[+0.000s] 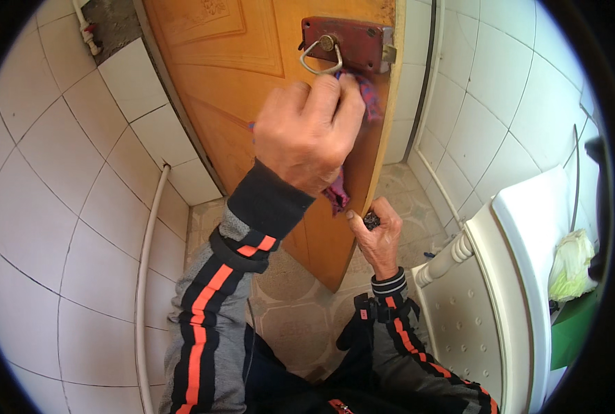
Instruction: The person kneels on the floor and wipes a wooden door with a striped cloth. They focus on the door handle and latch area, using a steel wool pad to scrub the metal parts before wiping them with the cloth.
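A yellow-brown wooden door [209, 62] stands ajar in front of me, with a dark red rim lock [356, 44] on its face. From the lock hangs a metal ring handle [307, 67]. My left hand [307, 129] is just below the handle, its fingers bunched on a pink and blue patterned cloth [372, 98] against the door. More of the cloth shows below the hand; the rest is hidden behind it. Lower down, my right hand [382, 238] grips the door's edge, the thumb on its face. A dark, shiny wad [372, 221], perhaps a metal scourer, is in that hand.
White tiled walls [33, 196] rise close on both sides. A pale pipe [149, 248] runs up the left wall. At right stands a cream cabinet [462, 321] under a white top, with a cabbage [571, 266] on it. Patterned tiles cover the floor [297, 321].
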Action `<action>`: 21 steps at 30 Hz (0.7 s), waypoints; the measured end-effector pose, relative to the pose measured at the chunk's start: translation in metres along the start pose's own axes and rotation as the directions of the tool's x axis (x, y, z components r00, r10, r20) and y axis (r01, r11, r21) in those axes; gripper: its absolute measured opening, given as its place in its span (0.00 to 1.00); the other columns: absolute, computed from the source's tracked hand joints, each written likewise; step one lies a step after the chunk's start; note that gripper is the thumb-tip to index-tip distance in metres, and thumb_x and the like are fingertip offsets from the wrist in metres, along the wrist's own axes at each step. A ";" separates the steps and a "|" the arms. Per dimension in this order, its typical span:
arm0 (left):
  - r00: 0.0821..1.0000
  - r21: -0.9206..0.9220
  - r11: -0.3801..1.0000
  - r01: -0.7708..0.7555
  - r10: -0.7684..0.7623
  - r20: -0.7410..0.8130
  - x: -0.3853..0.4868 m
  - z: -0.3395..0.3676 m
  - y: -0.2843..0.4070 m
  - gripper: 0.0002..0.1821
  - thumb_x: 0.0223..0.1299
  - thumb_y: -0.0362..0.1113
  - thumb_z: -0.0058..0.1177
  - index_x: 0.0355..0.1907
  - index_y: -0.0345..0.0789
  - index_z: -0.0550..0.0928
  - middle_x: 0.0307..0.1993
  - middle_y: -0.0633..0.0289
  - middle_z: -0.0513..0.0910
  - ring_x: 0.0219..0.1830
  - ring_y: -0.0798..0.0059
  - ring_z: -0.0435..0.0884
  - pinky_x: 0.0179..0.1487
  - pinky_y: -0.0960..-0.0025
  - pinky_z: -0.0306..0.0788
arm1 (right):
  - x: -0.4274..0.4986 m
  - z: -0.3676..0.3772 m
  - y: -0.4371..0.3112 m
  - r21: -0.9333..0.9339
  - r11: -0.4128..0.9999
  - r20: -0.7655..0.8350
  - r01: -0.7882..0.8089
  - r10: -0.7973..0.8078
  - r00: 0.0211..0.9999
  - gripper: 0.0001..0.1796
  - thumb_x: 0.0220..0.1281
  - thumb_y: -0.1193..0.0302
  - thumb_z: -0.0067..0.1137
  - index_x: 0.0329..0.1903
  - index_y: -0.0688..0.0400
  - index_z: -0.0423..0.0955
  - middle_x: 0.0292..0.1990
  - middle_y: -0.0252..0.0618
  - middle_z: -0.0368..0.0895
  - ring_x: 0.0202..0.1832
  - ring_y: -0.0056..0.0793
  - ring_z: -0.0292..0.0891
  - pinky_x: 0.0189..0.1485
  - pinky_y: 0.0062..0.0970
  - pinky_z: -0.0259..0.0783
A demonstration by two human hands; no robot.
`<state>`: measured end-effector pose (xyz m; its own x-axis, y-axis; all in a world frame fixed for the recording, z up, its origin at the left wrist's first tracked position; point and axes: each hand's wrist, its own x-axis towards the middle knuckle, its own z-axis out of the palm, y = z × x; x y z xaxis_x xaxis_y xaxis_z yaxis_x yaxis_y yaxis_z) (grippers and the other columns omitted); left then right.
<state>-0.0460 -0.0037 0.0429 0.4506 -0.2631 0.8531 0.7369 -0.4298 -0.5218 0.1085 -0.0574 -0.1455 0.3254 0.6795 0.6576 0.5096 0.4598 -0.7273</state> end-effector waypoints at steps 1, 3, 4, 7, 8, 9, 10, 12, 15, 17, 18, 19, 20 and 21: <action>1.000 -0.023 0.999 0.024 -0.024 -0.015 -0.003 0.000 -0.001 0.20 0.49 0.32 0.60 0.49 0.33 0.84 0.33 0.63 0.77 0.26 0.70 0.74 0.28 0.67 0.68 | 0.000 0.000 0.000 -0.014 1.000 0.008 0.011 -0.010 1.000 0.14 0.52 0.69 0.74 0.33 0.65 0.79 0.26 0.43 0.74 0.28 0.35 0.72 0.33 0.33 0.68; 0.996 -0.062 0.996 0.065 -0.069 -0.064 -0.008 -0.002 -0.002 0.21 0.49 0.32 0.59 0.50 0.34 0.84 0.35 0.63 0.78 0.26 0.70 0.75 0.28 0.67 0.68 | 0.000 -0.001 -0.001 -0.003 1.000 0.018 0.020 -0.020 1.000 0.14 0.52 0.69 0.74 0.32 0.65 0.79 0.26 0.43 0.73 0.27 0.36 0.71 0.33 0.34 0.68; 0.992 -0.118 0.988 0.104 -0.112 -0.062 -0.010 -0.003 -0.001 0.23 0.47 0.31 0.63 0.51 0.35 0.85 0.37 0.63 0.80 0.28 0.67 0.78 0.30 0.66 0.71 | -0.001 -0.001 -0.002 0.019 1.000 0.027 0.018 -0.018 0.999 0.14 0.52 0.69 0.74 0.32 0.65 0.78 0.26 0.44 0.73 0.27 0.37 0.71 0.32 0.34 0.68; 0.962 -0.333 0.912 0.240 -0.270 -0.044 -0.017 -0.009 0.006 0.27 0.42 0.30 0.69 0.52 0.36 0.84 0.37 0.63 0.80 0.30 0.65 0.80 0.31 0.66 0.73 | -0.004 -0.001 -0.001 0.018 0.999 0.038 0.043 -0.044 0.998 0.15 0.52 0.69 0.75 0.32 0.65 0.78 0.25 0.44 0.72 0.27 0.39 0.71 0.32 0.35 0.67; 0.951 -0.382 0.878 0.289 -0.310 0.008 -0.019 -0.012 0.008 0.30 0.38 0.26 0.71 0.52 0.36 0.84 0.37 0.62 0.80 0.30 0.62 0.81 0.32 0.65 0.75 | -0.005 0.000 -0.001 -0.002 0.999 0.043 0.046 -0.046 0.998 0.15 0.51 0.69 0.75 0.32 0.65 0.78 0.25 0.45 0.72 0.27 0.40 0.71 0.32 0.35 0.67; 0.937 -0.400 0.854 0.332 -0.348 0.035 -0.021 -0.014 0.010 0.30 0.38 0.26 0.71 0.52 0.36 0.84 0.37 0.61 0.80 0.30 0.61 0.81 0.32 0.64 0.75 | -0.005 0.000 -0.001 0.003 0.999 0.031 0.052 -0.052 0.998 0.15 0.51 0.69 0.75 0.32 0.65 0.78 0.26 0.45 0.72 0.27 0.41 0.71 0.32 0.35 0.68; 0.926 -0.421 0.830 0.365 -0.371 0.072 -0.023 -0.016 0.012 0.29 0.39 0.25 0.70 0.52 0.36 0.84 0.36 0.61 0.80 0.30 0.60 0.81 0.32 0.64 0.75 | -0.005 0.001 0.000 -0.001 0.998 0.023 0.057 -0.057 0.998 0.14 0.51 0.69 0.76 0.33 0.65 0.79 0.26 0.45 0.73 0.27 0.41 0.71 0.33 0.35 0.68; 0.904 -0.460 0.782 0.420 -0.406 0.135 -0.027 -0.020 0.013 0.28 0.40 0.24 0.68 0.52 0.36 0.84 0.36 0.59 0.80 0.30 0.58 0.81 0.33 0.63 0.75 | -0.004 0.001 -0.001 0.004 0.998 0.014 0.055 -0.055 0.998 0.14 0.51 0.70 0.76 0.34 0.64 0.80 0.26 0.46 0.74 0.28 0.41 0.72 0.33 0.35 0.69; 0.864 -0.504 0.704 0.501 -0.443 0.239 -0.036 -0.026 0.013 0.27 0.42 0.23 0.65 0.52 0.35 0.83 0.36 0.57 0.80 0.31 0.55 0.81 0.35 0.61 0.76 | -0.001 -0.002 -0.002 0.012 0.999 0.039 0.038 -0.038 0.999 0.15 0.50 0.70 0.77 0.36 0.64 0.82 0.27 0.47 0.76 0.29 0.42 0.74 0.34 0.35 0.70; 0.828 -0.522 0.644 0.559 -0.462 0.317 -0.045 -0.030 0.012 0.27 0.43 0.23 0.64 0.52 0.34 0.83 0.36 0.55 0.80 0.33 0.54 0.82 0.37 0.62 0.77 | -0.001 -0.008 -0.002 -0.026 0.999 0.081 0.046 -0.044 0.996 0.16 0.50 0.69 0.78 0.38 0.63 0.83 0.28 0.48 0.78 0.29 0.42 0.75 0.35 0.35 0.71; 0.809 -0.560 0.586 0.586 -0.464 0.361 -0.050 -0.033 0.012 0.26 0.44 0.23 0.63 0.52 0.33 0.83 0.36 0.54 0.80 0.34 0.53 0.82 0.38 0.62 0.77 | -0.001 -0.011 -0.002 -0.040 0.996 0.101 0.076 -0.072 0.992 0.17 0.50 0.69 0.78 0.39 0.64 0.83 0.30 0.47 0.79 0.30 0.41 0.76 0.36 0.34 0.72; 0.790 -0.595 0.523 0.611 -0.460 0.406 -0.056 -0.036 0.012 0.25 0.45 0.23 0.63 0.52 0.32 0.83 0.36 0.53 0.80 0.35 0.53 0.82 0.39 0.62 0.76 | -0.002 -0.014 -0.002 -0.065 0.993 0.123 0.100 -0.091 0.988 0.17 0.49 0.69 0.79 0.40 0.64 0.84 0.31 0.46 0.81 0.31 0.40 0.78 0.36 0.33 0.73; 0.750 -0.606 0.448 0.658 -0.462 0.473 -0.064 -0.040 0.012 0.24 0.45 0.23 0.62 0.51 0.32 0.83 0.36 0.52 0.79 0.36 0.52 0.82 0.40 0.63 0.76 | -0.003 -0.017 -0.002 -0.091 0.988 0.146 0.122 -0.108 0.983 0.18 0.49 0.69 0.79 0.41 0.64 0.84 0.32 0.45 0.83 0.32 0.39 0.79 0.37 0.32 0.74; 0.741 -0.620 0.414 0.667 -0.459 0.490 -0.072 -0.045 0.013 0.23 0.46 0.23 0.62 0.51 0.31 0.83 0.35 0.52 0.80 0.36 0.52 0.83 0.41 0.63 0.76 | -0.004 -0.022 -0.003 -0.073 0.990 0.132 0.124 -0.113 0.985 0.18 0.50 0.69 0.78 0.42 0.65 0.85 0.33 0.44 0.84 0.34 0.37 0.81 0.39 0.31 0.75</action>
<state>-0.0912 -0.0291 -0.0254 0.2423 0.4257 0.8718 0.2928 -0.8888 0.3526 0.1231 -0.0734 -0.1417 0.1579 0.6924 0.7040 0.6029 0.4970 -0.6241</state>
